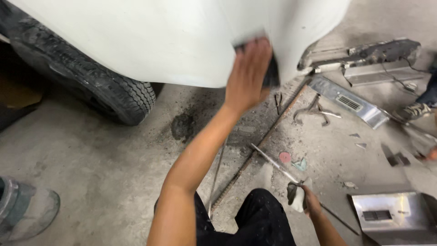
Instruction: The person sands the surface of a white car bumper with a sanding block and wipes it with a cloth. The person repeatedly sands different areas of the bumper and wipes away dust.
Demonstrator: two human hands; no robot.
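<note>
— Left hand (248, 75): pressed flat against the lower edge of a white car body panel (182, 41), fingers spread over a dark sanding block (271, 73), mostly hidden behind the palm and blurred.

— And the right hand (310, 200)?

— Low, near the knee, curled shut around a crumpled pale rag (296, 196). Just beside it, maybe touching, a thin metal rod (273, 163) lying slantwise on the concrete floor (91, 150); cannot tell whether gripped too.

— Around the left hand?

— Left of it, under the same panel, a black tyre (91, 84). Below the wrist, a dark stain (184, 125) on the floor and a long rusty threaded bar (259, 146) running diagonally.

— Farther out?

— Right of the panel, a pair of pliers (314, 111), then a shiny metal trim strip (348, 101), and beyond that a dirty bumper piece (364, 53). Small pink disc (284, 157) near the rod. At the bottom right corner, a bright sheet-metal part (391, 214) with a dark slot. At the right edge, another person's sneaker (416, 110). At the bottom left, a grey sandal (25, 209). Between the arms, black trousers (259, 223).
</note>
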